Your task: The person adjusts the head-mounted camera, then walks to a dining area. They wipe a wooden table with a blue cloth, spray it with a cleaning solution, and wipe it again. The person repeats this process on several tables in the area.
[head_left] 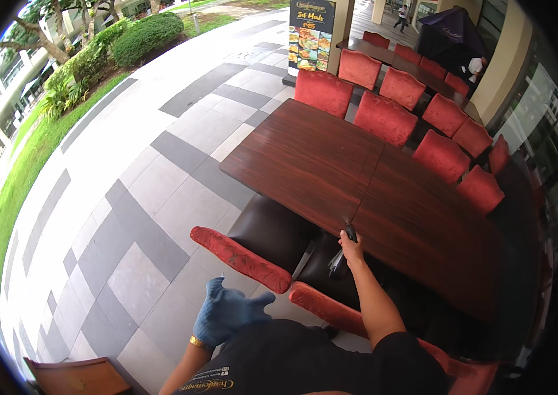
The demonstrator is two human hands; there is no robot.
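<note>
My right hand (353, 251) is closed around the neck of a spray bottle (337, 264) with a black trigger head and a clear body. It holds the bottle over the near edge of a dark reddish-brown wooden table (305, 155), nozzle toward the tabletop. A blue cloth (229, 313) covers my left hand (210, 329), which is held low in front of my body, apart from the table. The cloth hides most of its fingers. Below the bottle is the black seat of a red-backed chair (243, 258).
A second red chair (325, 306) stands beside the first. More red chairs (384, 117) line the table's far side, with another long table (410, 69) behind. A menu board (310, 36) stands near a pillar. Grey and white paving (154, 191) spreads left; a wooden piece (78, 376) is lower left.
</note>
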